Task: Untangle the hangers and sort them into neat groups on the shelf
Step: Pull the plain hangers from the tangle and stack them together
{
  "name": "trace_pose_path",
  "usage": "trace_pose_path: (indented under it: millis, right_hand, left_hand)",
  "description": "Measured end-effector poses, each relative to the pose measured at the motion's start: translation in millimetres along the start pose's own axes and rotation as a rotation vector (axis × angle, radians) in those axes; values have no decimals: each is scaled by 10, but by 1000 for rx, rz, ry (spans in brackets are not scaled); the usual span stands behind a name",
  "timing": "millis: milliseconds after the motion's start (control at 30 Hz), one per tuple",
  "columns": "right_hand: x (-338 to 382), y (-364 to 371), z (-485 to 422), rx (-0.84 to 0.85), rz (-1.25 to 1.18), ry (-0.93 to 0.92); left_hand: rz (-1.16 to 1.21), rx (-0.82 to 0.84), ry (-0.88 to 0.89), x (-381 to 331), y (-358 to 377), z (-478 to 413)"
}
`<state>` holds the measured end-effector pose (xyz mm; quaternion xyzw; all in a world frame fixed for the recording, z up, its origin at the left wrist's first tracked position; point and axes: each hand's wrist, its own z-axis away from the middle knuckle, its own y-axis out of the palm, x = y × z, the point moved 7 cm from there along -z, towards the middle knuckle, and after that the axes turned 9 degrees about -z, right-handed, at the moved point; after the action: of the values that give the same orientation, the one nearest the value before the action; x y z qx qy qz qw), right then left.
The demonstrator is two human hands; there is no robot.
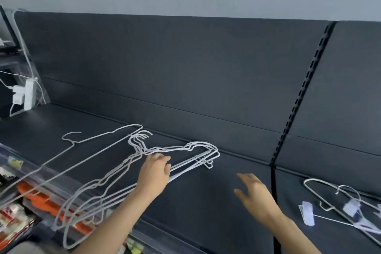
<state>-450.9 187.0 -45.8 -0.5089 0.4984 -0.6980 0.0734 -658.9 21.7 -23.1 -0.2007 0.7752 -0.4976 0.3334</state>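
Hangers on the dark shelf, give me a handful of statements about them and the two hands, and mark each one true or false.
1. The left hand rests on the stack of white wire hangers. True.
2. The right hand grips a hanger. False: it is open, fingers spread, holding nothing.
3. A single white hanger lies left of the stack, its hook pointing left. True.
4. The clip hangers lie in the same shelf bay as the stack. False: they lie in the bay to the right, past the slotted upright.
5. The shelf is white. False: it is dark grey.
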Motion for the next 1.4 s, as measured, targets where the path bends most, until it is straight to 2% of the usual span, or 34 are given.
trace_pose_path:
  millis: [233, 400, 733, 1000, 1400]
  right_hand:
    - [-413, -422, 437, -43, 271, 74]
    - [-925, -906, 953, -96, 267, 151]
    - [-2062, -1900, 2321, -200, 235, 350]
    - [-2768, -2378, 3164, -243, 187, 422]
    - [-3513, -3053, 3660, -380, 142, 518]
  left_hand:
    - [-51, 247, 287, -1164, 428, 332]
    - [-66, 318, 401, -1925, 643, 571]
    - [-2, 384, 589, -3691, 1014, 1395]
    - [23, 384, 671, -4707, 1181, 1992]
    - [114, 402, 832, -6030, 1486, 2223]
